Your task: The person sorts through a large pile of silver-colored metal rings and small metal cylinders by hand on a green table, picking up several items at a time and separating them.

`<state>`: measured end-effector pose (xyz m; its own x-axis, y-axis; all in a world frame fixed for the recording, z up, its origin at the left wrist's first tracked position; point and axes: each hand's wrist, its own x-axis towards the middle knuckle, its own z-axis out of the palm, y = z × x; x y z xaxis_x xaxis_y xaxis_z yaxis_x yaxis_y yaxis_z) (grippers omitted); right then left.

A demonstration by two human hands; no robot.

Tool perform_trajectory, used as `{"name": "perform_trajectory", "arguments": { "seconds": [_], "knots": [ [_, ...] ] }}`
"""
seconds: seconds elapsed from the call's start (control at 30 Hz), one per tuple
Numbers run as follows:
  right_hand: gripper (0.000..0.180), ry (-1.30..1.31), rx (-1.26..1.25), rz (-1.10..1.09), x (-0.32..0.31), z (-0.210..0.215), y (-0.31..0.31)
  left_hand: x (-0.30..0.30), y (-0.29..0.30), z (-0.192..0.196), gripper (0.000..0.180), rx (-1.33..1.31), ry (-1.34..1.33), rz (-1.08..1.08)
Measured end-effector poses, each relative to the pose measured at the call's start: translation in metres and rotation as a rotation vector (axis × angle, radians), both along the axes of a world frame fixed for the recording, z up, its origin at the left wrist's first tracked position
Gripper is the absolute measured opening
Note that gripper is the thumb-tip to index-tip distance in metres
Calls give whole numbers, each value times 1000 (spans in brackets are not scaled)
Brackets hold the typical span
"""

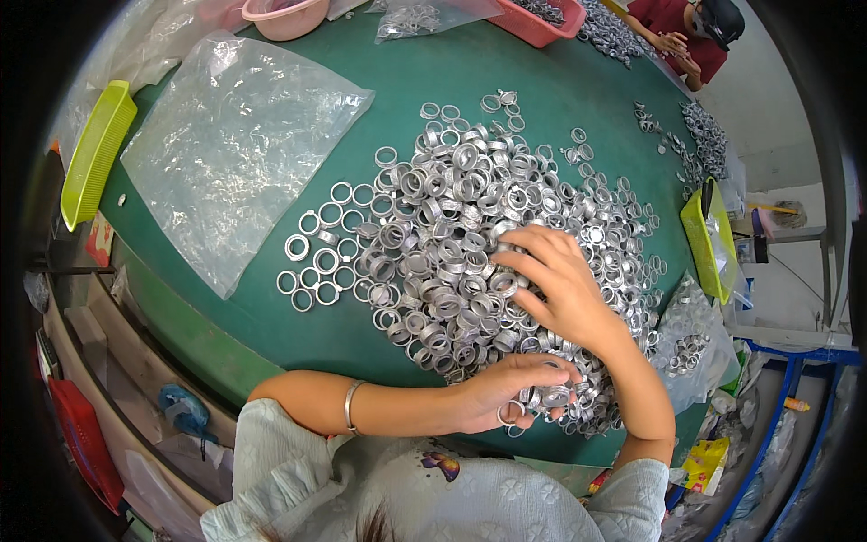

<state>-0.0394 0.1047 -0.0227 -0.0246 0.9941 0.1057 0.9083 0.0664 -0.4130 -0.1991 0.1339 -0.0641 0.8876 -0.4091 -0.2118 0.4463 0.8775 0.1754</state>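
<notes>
A large heap of silvery metal rings [442, 262] covers the middle of the green table. My right hand [562, 287] reaches over the heap, its fingers apart and curved down among the rings; no ring is plainly gripped in it. Closer to my body, my left hand [492, 396] is palm up at the heap's near edge. Its fingers curl around several metal rings [553, 396], and one ring [511, 412] hangs at its lower side. A bangle sits on my left wrist. Flat single rings [323, 260] lie spread to the left of the heap.
A clear plastic bag [244, 144] lies flat at the left, beside a lime green basket [97, 155]. Pink basins [287, 20] stand at the far edge. Another person [691, 41] works at the far right. A second green basket [706, 239] and a bag of rings [691, 348] are at the right.
</notes>
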Motion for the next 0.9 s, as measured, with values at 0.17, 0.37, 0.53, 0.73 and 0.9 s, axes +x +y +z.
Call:
{"name": "perform_trajectory", "arguments": {
  "seconds": [0.17,0.37,0.53,0.73,0.9],
  "knots": [
    [13,48,-95,-116,20,12,-27,-1,1,4,22,-9,5,8],
    [15,132,91,-215,28,13,7,0,-1,2,22,-16,-16,6],
    [23,74,138,-98,13,-7,51,1,0,-1,23,-13,14,12],
    [18,-41,55,-121,13,-18,55,-1,0,0,23,-19,27,9],
    [13,237,50,-237,21,-12,49,-1,0,1,22,-36,27,17]
  ]
}}
